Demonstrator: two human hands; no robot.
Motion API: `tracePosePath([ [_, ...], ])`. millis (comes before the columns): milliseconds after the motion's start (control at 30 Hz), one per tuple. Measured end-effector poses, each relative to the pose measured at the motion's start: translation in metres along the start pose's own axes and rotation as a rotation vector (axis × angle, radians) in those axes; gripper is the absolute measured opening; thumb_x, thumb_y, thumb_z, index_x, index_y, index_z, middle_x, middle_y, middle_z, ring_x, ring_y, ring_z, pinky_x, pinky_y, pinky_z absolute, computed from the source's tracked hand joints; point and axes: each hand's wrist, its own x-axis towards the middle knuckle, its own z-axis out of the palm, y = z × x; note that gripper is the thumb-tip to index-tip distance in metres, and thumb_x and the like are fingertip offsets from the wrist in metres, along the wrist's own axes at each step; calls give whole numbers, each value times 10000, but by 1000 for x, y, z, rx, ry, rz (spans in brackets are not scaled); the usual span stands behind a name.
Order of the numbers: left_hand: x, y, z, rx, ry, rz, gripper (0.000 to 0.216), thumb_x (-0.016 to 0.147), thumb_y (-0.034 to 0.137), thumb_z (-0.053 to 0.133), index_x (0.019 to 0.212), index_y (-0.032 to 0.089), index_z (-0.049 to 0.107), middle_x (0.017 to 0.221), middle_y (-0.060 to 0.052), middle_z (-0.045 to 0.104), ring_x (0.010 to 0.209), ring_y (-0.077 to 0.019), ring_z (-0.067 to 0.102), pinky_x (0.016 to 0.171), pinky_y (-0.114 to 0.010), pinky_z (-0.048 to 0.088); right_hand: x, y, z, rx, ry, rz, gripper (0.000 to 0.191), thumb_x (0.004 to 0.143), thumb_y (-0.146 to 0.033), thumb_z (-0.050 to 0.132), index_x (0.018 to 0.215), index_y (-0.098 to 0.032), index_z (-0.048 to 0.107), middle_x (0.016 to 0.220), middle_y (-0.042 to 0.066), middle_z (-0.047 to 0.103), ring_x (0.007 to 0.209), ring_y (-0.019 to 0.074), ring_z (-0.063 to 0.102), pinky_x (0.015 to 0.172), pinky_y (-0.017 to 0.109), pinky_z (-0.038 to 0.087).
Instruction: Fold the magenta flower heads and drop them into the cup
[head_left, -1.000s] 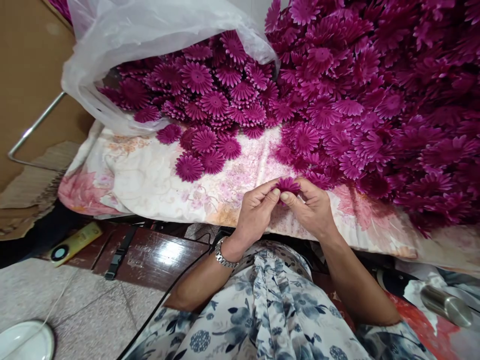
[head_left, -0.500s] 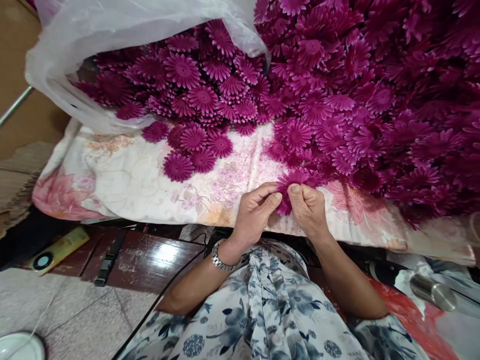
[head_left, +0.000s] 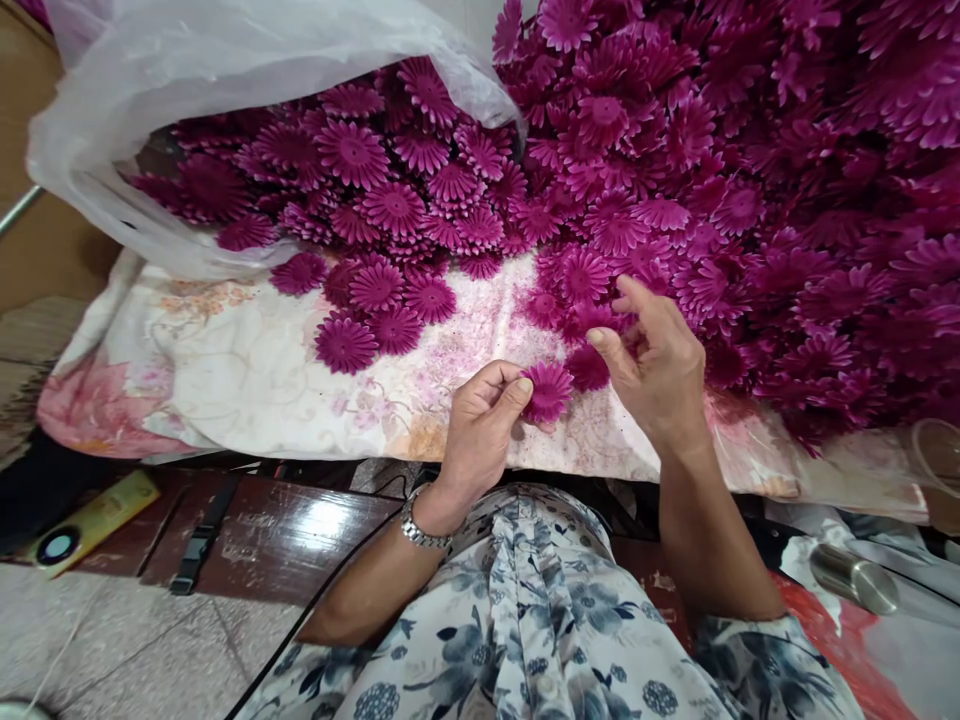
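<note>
My left hand (head_left: 480, 425) pinches one magenta fabric flower (head_left: 547, 390) between thumb and fingers, just above the near edge of the floral cloth (head_left: 247, 360). My right hand (head_left: 656, 360) is lifted off that flower, fingers spread and empty, hovering over the edge of the big flower pile (head_left: 750, 200). A smaller heap of the same flowers (head_left: 375, 200) spills from a clear plastic bag (head_left: 247, 60) at the upper left. A few loose flowers (head_left: 345, 342) lie flat on the cloth between the heaps.
A dark wooden ledge (head_left: 300, 520) runs below the cloth. A yellow device (head_left: 82, 520) lies at the lower left, a metal flask (head_left: 855, 580) at the lower right. A black cable (head_left: 330, 590) crosses my lap. A wristwatch (head_left: 420, 530) is on my left wrist.
Both hands held one flower together; now my right hand has let go and moved up and right toward the pile, while my left hand keeps the flower.
</note>
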Motion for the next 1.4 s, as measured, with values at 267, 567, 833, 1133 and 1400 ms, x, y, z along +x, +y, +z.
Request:
tracePosePath([
  [267,1,-1,3,-73,53,60,210,666,324,747,685,158,618,601,31,557,539,-82,523,467,-189,480,-15,-19,8,597,-325,211,188,797,-313,647,925,-180,611,786,-2,602,649,93,545,567,221,442],
  [567,-2,-5,1,-58,-79,82,161,691,248,739,769,170,623,667,36,575,572,-64,541,550,-177,496,-21,-31,19,278,-181,3,200,892,-211,457,694,-185,470,590,-31,464,542,82,430,536,227,331],
  [833,-2,-6,2,-91,-132,36,176,753,290,678,682,164,578,580,24,556,524,-95,544,524,-217,490,-22,-31,22,150,-112,9,340,924,-224,416,596,-208,331,512,-59,343,464,73,334,494,235,258],
  [1133,-2,-8,4,-81,-78,104,232,696,296,731,865,184,617,800,11,585,740,-88,534,707,-184,452,-26,-39,27,100,-28,-33,250,919,-194,415,675,-200,469,614,9,523,587,124,492,568,244,376],
  [1400,6,3,-2,12,91,143,110,719,242,682,705,174,597,630,41,564,581,-73,491,585,-178,422,-27,-49,24,96,-86,-88,207,891,-237,497,1064,-141,560,897,98,630,801,160,601,650,250,502],
])
